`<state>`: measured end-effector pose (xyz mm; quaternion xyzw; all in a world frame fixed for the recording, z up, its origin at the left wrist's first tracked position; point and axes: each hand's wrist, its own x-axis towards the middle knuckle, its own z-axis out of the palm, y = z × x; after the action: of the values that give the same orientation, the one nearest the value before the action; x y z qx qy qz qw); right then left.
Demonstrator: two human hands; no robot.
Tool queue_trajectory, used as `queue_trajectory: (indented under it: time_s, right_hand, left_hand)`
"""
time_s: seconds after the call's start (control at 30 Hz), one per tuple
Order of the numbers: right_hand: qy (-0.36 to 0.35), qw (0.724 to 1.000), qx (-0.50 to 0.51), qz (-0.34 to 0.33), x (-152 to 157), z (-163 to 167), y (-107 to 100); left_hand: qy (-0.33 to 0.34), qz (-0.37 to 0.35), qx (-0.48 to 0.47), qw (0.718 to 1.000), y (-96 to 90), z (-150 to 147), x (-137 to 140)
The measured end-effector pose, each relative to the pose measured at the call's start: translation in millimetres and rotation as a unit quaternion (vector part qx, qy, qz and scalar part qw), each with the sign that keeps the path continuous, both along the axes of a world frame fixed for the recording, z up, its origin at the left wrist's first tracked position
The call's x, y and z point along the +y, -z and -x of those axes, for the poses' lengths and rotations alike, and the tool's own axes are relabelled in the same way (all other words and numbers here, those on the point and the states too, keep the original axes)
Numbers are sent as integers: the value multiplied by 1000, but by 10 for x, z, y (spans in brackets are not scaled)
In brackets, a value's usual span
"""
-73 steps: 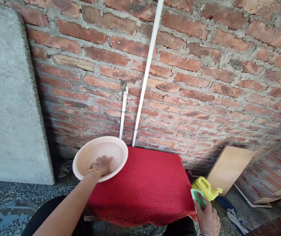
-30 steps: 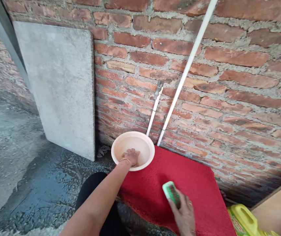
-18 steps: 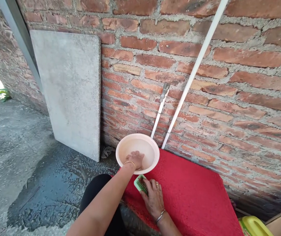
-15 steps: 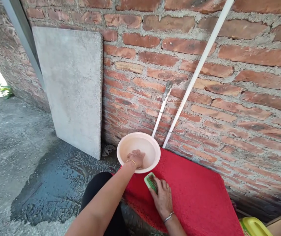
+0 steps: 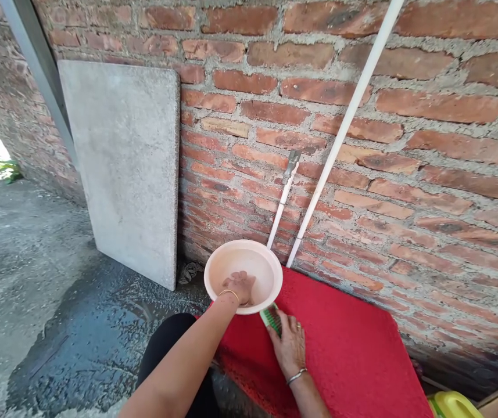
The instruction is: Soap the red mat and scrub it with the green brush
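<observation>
A pale pink basin (image 5: pixel 275 284) holds water and stands at the red cloth's far left corner. My left hand (image 5: pixel 240 285) reaches into it, fingers extended and partly under the water, with nothing seen in its grasp. A green scrub brush (image 5: pixel 271 319) is gripped in my right hand (image 5: pixel 290 345), just outside the near rim of the basin and over the red cloth (image 5: pixel 344 337). The fingers wrap over the brush's right side and hide part of it. Its front end appears close to the rim; whether they touch I cannot tell.
A grey slab (image 5: pixel 126 174) leans against the brick wall (image 5: pixel 440 180). Two white pipes rise behind the basin, one long (image 5: pixel 340 139) and one short (image 5: pixel 278 217). Wet concrete (image 5: pixel 87 331) lies at left, a yellow jug (image 5: pixel 455 404) at lower right.
My right hand has brought the brush a little closer to the basin's rim and turned it. The left hand stays in the basin. The whole view has shifted slightly.
</observation>
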<state>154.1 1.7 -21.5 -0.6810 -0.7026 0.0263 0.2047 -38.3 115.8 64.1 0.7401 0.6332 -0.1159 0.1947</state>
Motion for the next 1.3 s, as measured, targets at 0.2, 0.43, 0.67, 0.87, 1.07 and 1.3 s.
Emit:
queue_trajectory:
  time_s: [0.2, 0.43, 0.67, 0.87, 1.07, 1.3]
  right_hand:
    - [12, 999, 14, -28, -43, 9, 71]
    - [20, 999, -13, -22, -10, -15, 79]
    - [207, 977, -35, -46, -117, -1042, 83]
    - [46, 995, 26, -79, -317, -270, 118]
    - [-48, 998, 18, -31, -422, 310, 125]
    - [85, 994, -12, -66, -416, -685, 172]
  left_hand:
    - [4, 5, -3, 1000, -8, 17, -15]
    - [13, 1, 3, 1000, -12, 25, -22]
    - [8, 8, 3, 1000, -16, 4, -6]
    - [8, 2, 5, 1000, -2, 16, -13]
    - [11, -6, 0, 1000, 6, 39, -17]
    - [0, -2, 2, 1000, 1, 2, -19]
